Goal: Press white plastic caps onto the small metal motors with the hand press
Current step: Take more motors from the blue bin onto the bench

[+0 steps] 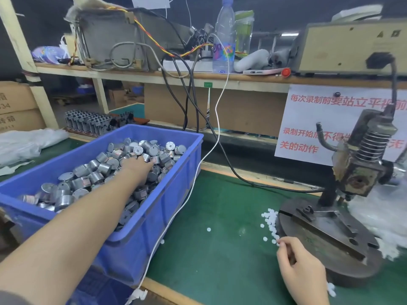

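A blue plastic bin [176,194] on the left holds a heap of small silver metal motors [99,172]. My left hand [137,168] reaches into the heap, and its fingertips are buried among the motors, so any grip is hidden. Loose white plastic caps [270,219] lie on the green mat against the round base of the hand press [326,238]. My right hand [296,260] sits at the near end of that pile, with thumb and forefinger pinching one white cap [278,243]. The press head [361,170], with its coil spring, stands over the base at the right.
A white cable [193,179] and black cables [231,170] run across the mat between bin and press. Single caps [208,229] lie scattered on the mat. White plastic bags [378,219] sit behind the press. A shelf [198,77] above carries a bottle, boxes and wiring.
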The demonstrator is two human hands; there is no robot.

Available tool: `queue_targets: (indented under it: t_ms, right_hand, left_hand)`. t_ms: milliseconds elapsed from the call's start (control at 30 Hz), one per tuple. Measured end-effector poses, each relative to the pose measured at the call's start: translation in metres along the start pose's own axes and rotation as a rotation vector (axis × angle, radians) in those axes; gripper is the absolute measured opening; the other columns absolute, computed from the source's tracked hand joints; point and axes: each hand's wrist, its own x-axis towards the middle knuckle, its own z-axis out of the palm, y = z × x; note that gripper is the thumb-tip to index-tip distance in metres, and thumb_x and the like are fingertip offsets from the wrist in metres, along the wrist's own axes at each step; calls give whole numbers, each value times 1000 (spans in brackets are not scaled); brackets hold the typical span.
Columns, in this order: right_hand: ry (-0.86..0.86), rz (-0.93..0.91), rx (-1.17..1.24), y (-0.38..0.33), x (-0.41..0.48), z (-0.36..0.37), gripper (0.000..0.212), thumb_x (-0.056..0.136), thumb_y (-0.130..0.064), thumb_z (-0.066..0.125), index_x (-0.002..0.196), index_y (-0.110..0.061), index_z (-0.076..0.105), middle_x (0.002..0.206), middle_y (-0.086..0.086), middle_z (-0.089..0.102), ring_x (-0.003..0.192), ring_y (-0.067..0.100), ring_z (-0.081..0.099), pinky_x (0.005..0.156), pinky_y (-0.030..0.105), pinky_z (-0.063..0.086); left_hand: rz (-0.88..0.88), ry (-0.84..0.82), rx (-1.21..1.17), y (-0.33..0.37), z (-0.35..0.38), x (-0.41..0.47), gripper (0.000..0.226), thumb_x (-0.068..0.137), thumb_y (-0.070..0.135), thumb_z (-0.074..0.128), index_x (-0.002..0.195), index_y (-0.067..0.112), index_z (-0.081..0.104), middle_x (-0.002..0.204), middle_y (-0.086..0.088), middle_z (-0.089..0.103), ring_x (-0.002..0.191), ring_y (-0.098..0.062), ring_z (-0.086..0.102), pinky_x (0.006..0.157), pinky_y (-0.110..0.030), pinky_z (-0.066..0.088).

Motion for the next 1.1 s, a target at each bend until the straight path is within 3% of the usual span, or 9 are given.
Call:
queue_targets:
  t_ms: [167,267,433,500,567,700,867,967,1100]
  right_hand:
    - [0,-23,-7,3,0,1,45,78,-2,66,69,-40,44,66,-29,52,56,-8,45,54,31,37]
    - [13,-40,-26,4,0,1,39,77,-1,67,71,-35,49,45,-12,46,59,-1,46,52,28,37]
    - [11,-108,-77,4,0,2,31,77,1,68,73,-27,54,38,-15,36,63,9,44,54,34,40]
    - [8,-124,-86,6,0,3,23,76,2,69,72,-19,61,46,-14,45,61,10,43,54,31,38]
    - [28,-183,-115,5,-1,3,22,70,7,72,72,-14,65,40,-14,32,57,9,39,53,27,34]
    - [55,-257,-154,6,-2,4,26,64,10,76,71,-13,65,45,-17,31,56,9,39,55,26,35]
    - [36,-256,-142,9,-1,5,22,69,7,73,71,-12,62,45,-12,32,58,9,39,55,26,34]
    - [31,-223,-114,10,-1,5,19,73,5,70,73,-12,62,44,-14,31,57,10,40,54,26,33]
    - [4,-209,-133,9,0,3,17,74,3,69,75,-13,63,43,-13,29,40,11,33,43,23,30]
  left_hand:
    - [18,-48,-33,-1,-3,-1,62,91,20,44,146,27,16,134,-11,40,121,-29,44,92,-36,42]
    - [16,-73,-133,0,-3,-4,70,89,22,48,148,25,10,133,-13,39,120,-29,43,91,-36,44]
    - [40,-90,-377,1,-1,-6,66,84,19,54,142,17,22,124,-15,40,110,-31,48,81,-36,47]
    - [51,-95,-388,2,1,-4,63,84,16,54,140,19,24,129,-16,34,111,-34,47,85,-40,48]
    - [71,-88,-419,5,3,-4,58,85,12,51,137,26,28,131,-15,27,111,-37,47,85,-41,48]
    - [127,-5,-431,14,-4,-6,41,90,22,45,130,23,40,125,-15,29,102,-39,49,91,-39,42]
    - [-6,-14,-575,26,4,2,43,97,28,39,137,13,36,147,-20,20,126,-43,36,106,-48,31]
    - [-192,-48,-705,35,5,9,45,98,26,34,140,12,29,148,-17,19,126,-38,35,96,-42,38]
    - [-351,-57,-883,34,14,18,49,94,29,37,138,11,28,136,-23,38,119,-38,44,88,-39,37]
